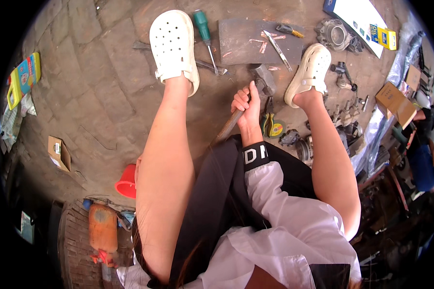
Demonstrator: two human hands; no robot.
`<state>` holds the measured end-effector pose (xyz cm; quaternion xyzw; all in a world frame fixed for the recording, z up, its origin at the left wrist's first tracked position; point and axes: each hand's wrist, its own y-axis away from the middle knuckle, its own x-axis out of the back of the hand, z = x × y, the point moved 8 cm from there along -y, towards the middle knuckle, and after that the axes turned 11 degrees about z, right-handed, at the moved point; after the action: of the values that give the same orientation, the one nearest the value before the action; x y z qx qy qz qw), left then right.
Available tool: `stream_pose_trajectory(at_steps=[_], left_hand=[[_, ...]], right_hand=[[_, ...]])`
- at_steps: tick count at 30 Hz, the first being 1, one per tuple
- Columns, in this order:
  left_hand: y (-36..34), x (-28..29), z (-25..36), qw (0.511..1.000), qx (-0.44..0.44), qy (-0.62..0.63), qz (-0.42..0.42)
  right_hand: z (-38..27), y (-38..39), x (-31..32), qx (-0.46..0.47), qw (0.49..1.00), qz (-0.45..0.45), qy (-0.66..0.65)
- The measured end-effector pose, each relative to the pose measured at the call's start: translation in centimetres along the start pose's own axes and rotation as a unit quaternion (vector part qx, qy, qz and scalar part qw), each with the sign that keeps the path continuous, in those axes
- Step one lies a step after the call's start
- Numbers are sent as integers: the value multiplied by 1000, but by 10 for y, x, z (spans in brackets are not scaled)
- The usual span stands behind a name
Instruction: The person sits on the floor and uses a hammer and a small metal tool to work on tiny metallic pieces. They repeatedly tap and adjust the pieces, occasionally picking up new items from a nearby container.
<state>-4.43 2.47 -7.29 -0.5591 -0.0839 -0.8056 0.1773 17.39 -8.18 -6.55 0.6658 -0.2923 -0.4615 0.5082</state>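
Observation:
My right hand (246, 103) is closed around the wooden handle of a hammer (230, 125), thumb stretched along it. The dark metal hammer head (263, 80) is on the ground just beyond my fingers, between my feet. Beside that wrist lie pliers (267, 120) and a round yellow-and-green disc (276, 128). A sliver of skin, seemingly my left hand (138, 167), shows past my left shin next to a red plastic cup (126, 181); its fingers are mostly hidden, so whether it grips the cup is unclear.
Ahead lies a dark metal plate (236, 41) with a silver blade-like tool (278, 50) and torn scraps. A green-handled screwdriver (203, 30) lies by my left shoe. Metal machine parts (333, 33) and cardboard boxes (395, 103) crowd the right; an orange container (102, 226) is lower left.

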Motion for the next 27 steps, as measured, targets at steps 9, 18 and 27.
stream_pose_trajectory(at_steps=[9, 18, 27], left_hand=[[-9, -5, 0, 1000, -22, -12, 8], [-17, 0, -3, 999, -25, -27, 10], [-22, 5, -2, 998, -41, -44, 12]], right_hand=[[-31, 76, -34, 472, 726, 159, 474], [-15, 69, -86, 507, 561, 168, 632], [-3, 54, -76, 264, 836, 22, 480]])
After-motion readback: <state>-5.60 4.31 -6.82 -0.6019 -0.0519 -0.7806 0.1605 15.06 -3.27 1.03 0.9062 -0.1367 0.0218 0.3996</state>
